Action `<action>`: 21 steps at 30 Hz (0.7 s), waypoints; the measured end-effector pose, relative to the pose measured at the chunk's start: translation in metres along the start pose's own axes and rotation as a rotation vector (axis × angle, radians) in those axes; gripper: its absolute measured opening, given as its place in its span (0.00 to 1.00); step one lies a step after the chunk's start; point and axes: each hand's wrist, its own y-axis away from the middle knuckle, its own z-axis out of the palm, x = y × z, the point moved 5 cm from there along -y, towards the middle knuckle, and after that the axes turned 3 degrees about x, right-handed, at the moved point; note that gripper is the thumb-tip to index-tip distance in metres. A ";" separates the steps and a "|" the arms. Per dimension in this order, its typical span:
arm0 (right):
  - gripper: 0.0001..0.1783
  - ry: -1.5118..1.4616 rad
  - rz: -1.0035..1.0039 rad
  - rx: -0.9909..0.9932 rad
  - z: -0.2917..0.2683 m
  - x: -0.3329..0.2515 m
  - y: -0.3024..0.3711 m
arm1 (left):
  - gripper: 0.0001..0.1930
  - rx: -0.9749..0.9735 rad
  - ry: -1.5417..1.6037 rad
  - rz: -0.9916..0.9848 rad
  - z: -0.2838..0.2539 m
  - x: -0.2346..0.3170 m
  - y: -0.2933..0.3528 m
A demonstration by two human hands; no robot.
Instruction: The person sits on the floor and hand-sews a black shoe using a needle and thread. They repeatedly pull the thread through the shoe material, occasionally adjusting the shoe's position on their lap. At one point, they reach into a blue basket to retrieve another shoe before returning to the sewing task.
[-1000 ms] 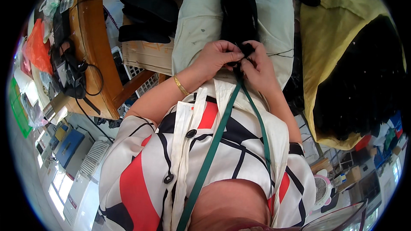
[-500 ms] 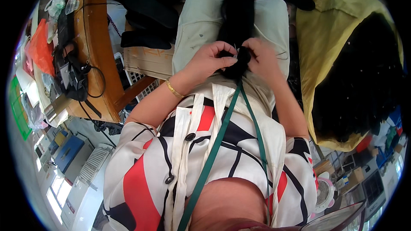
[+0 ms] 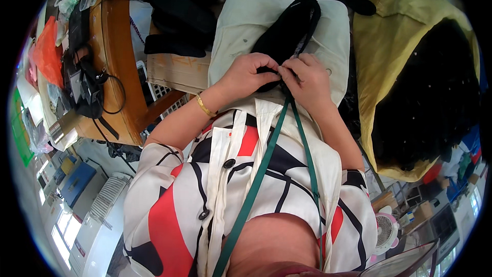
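Note:
A soft black fabric piece, long and rounded like a slipper [image 3: 282, 33], lies on the pale cloth [image 3: 233, 25] over my lap, its far end pointing up and slightly right. My left hand [image 3: 250, 74] pinches its near end between thumb and fingers. My right hand [image 3: 308, 83] is closed on the same end from the right, its fingertips meeting those of the left. Whatever small thing sits between the fingertips is hidden. A green cord [image 3: 266, 159] hangs from my neck and runs down to just below my hands.
More black sole-shaped pieces [image 3: 177, 13] rest on a cardboard box [image 3: 174, 74] at the far left. A wooden table [image 3: 115, 46] stands left, with a black bag [image 3: 84, 92] and an orange plastic bag [image 3: 47, 54] by it. At right, a yellow sack [image 3: 366, 97] holds black material.
The black piece has turned and spread flatter, its near end drawn between my hands. My right hand has come in closer to the left; a thin shiny thing at the fingertips no longer shows.

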 end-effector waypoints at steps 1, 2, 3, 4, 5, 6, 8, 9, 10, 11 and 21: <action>0.05 0.003 -0.054 0.008 0.003 -0.001 0.000 | 0.08 0.007 -0.008 0.001 -0.001 0.000 0.000; 0.05 0.005 -0.108 0.017 0.005 -0.002 0.001 | 0.08 0.013 -0.016 0.003 -0.002 0.001 0.001; 0.05 0.008 -0.161 0.027 0.007 -0.005 0.002 | 0.07 0.007 -0.028 0.010 -0.002 0.003 0.002; 0.05 -0.008 -0.172 0.071 0.004 -0.010 0.003 | 0.07 0.000 -0.037 0.014 -0.001 0.004 0.004; 0.04 -0.023 -0.181 0.117 -0.002 -0.019 0.002 | 0.07 -0.008 -0.047 0.019 0.000 0.005 0.005; 0.04 -0.037 -0.190 0.164 -0.008 -0.026 0.000 | 0.07 -0.021 -0.089 0.032 0.001 0.005 0.005; 0.03 -0.202 -0.087 0.217 -0.021 -0.026 -0.011 | 0.07 -0.054 -0.180 0.062 0.001 0.004 0.001; 0.02 -0.283 -0.034 0.247 -0.025 -0.023 -0.012 | 0.07 -0.046 -0.198 0.100 0.002 0.007 0.002; 0.04 -0.793 0.509 0.056 -0.011 0.001 0.000 | 0.07 -0.041 -0.215 0.143 0.002 0.010 0.004; 0.06 -0.912 0.637 0.016 -0.013 0.006 0.007 | 0.07 -0.033 -0.234 0.185 0.003 0.013 0.005; 0.15 -1.560 0.486 0.638 -0.185 0.074 0.061 | 0.09 0.000 -0.563 0.537 0.010 0.015 0.017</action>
